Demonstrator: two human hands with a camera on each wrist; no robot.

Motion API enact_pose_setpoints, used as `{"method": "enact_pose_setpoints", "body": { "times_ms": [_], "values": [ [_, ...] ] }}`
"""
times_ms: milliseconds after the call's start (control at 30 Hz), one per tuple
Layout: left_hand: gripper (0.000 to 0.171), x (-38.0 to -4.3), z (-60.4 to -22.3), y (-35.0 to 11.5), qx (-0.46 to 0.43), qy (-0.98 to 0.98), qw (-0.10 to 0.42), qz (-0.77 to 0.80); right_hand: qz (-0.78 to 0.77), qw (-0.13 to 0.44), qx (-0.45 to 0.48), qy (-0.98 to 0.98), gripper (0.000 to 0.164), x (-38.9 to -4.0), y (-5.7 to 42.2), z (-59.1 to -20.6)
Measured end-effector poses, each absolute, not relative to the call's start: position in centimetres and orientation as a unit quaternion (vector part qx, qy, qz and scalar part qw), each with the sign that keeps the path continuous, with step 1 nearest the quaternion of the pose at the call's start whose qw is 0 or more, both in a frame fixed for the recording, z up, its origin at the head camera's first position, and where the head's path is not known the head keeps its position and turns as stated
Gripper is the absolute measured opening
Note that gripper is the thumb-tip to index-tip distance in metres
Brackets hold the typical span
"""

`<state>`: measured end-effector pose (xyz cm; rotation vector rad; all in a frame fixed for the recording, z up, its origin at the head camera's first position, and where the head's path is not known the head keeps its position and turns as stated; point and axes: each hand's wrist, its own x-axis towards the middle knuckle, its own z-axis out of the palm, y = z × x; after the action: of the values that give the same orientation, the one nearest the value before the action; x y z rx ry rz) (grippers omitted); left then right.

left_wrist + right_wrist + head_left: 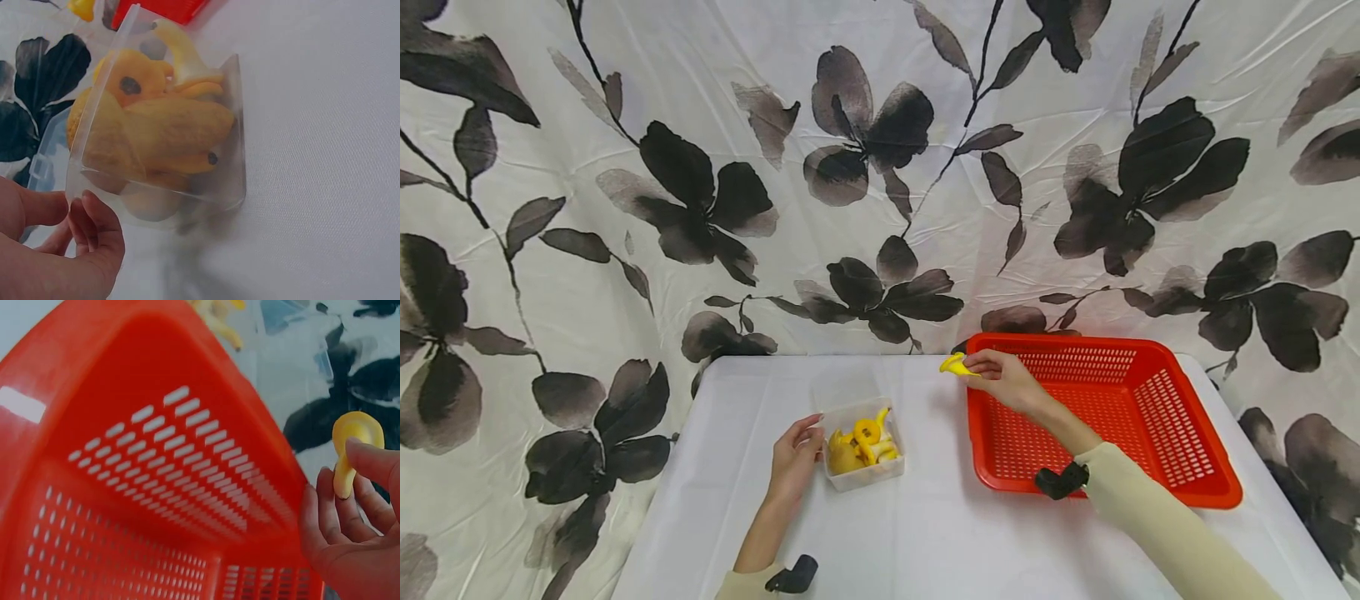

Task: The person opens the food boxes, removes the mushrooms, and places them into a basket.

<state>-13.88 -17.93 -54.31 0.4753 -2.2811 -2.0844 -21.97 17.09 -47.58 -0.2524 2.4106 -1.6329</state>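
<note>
My right hand (1007, 382) pinches a small yellow mushroom-shaped toy (357, 434) between thumb and fingers, by its narrow stem. It is at the left rim of the red plastic basket (1108, 492), the toy just outside that rim. My left hand (796, 460) holds a corner of a clear plastic box (240, 150) with thumb and fingertips. Inside the box lie several yellow and orange pieces: a ring-like one (867, 431), a brownish-yellow rounded one (844, 458) and a pale one with a curved stem (182, 53). Some pieces are partly hidden by others.
The box's clear lid (842, 379) lies open behind it. Both box and basket stand on a white-covered table (917, 542). A floral cloth (865, 250) hangs behind the table's far edge. The basket has slotted walls and a raised rim.
</note>
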Motion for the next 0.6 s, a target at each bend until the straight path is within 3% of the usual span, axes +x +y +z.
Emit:
{"method": "enact_pose_setpoints", "body": {
  "times_ms": [600],
  "values": [
    [0.037, -13.9, -54.1, -17.9, 0.161, -0.727, 0.001, -0.668, -0.532, 0.121, -0.022, 0.838, 0.043, -22.1, 22.7, -49.0]
  ]
}}
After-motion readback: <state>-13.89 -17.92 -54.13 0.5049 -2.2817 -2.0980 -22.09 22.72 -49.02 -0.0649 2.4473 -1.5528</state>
